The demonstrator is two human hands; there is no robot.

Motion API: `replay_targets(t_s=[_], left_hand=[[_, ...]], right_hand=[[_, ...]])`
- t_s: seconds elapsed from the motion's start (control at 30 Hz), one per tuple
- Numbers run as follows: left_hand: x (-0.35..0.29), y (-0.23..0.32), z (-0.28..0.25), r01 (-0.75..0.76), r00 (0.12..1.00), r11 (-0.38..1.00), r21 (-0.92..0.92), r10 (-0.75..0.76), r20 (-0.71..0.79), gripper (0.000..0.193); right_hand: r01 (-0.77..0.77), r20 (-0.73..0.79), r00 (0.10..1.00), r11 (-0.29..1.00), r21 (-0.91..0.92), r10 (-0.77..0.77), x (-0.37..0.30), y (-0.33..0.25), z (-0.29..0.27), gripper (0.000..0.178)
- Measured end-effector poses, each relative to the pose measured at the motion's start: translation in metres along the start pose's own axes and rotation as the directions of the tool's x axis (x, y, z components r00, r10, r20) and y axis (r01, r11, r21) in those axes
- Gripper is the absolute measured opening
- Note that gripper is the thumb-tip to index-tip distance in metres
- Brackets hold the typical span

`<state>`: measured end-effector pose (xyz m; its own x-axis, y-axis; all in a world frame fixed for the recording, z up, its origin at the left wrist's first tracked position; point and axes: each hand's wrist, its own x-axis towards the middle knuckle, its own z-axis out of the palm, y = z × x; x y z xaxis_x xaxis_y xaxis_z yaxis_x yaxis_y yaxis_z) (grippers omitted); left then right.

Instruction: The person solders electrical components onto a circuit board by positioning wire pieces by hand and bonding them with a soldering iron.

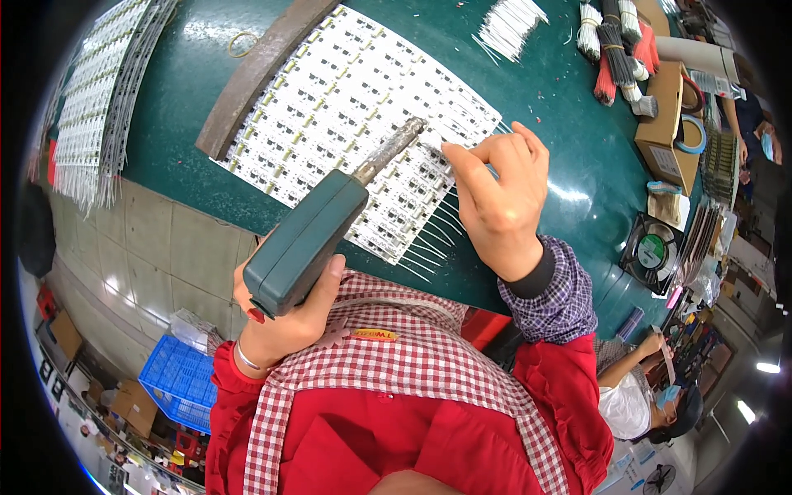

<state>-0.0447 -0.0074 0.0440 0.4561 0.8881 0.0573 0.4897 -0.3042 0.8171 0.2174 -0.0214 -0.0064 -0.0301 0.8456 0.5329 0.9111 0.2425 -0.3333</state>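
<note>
My left hand (293, 318) is closed round the dark green handle of a soldering gun (309, 239). The gun's worn metal tip (396, 148) reaches over a sheet of white circuit boards (330, 107) with rows of small black and yellowish parts. Close to the tip, my right hand (503, 194) hangs over the sheet's right edge with its fingers bent together in a pinch. What they hold, if anything, is too small to make out. Thin white wires (433, 235) stick out from the sheet's near right edge, partly hidden by my right hand.
A brown bar (256, 82) lies along the sheet's left edge on the green table (462, 285). Loose white wires (511, 29) lie farther back. Wire bundles (610, 49), a cardboard box (664, 124) and a fan (652, 252) stand right. Stacked wired boards (95, 99) are left.
</note>
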Motion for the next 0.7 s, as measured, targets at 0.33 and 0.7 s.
replay_targets(t_s=[0.33, 0.7], left_hand=[[0.002, -0.002, 0.004, 0.056, 0.998, 0.996, -0.068, -0.054, 0.027, 0.016], [-0.005, -0.012, 0.006, 0.006, 0.999, 1.0, -0.027, -0.005, 0.04, 0.015]], right_hand=[[-0.004, 0.031, 1.0, 1.0, 0.009, 0.003, -0.003, 0.006, 0.007, 0.023], [-0.007, 0.022, 1.0, 1.0, -0.007, 0.007, -0.003, 0.006, 0.008, 0.022]])
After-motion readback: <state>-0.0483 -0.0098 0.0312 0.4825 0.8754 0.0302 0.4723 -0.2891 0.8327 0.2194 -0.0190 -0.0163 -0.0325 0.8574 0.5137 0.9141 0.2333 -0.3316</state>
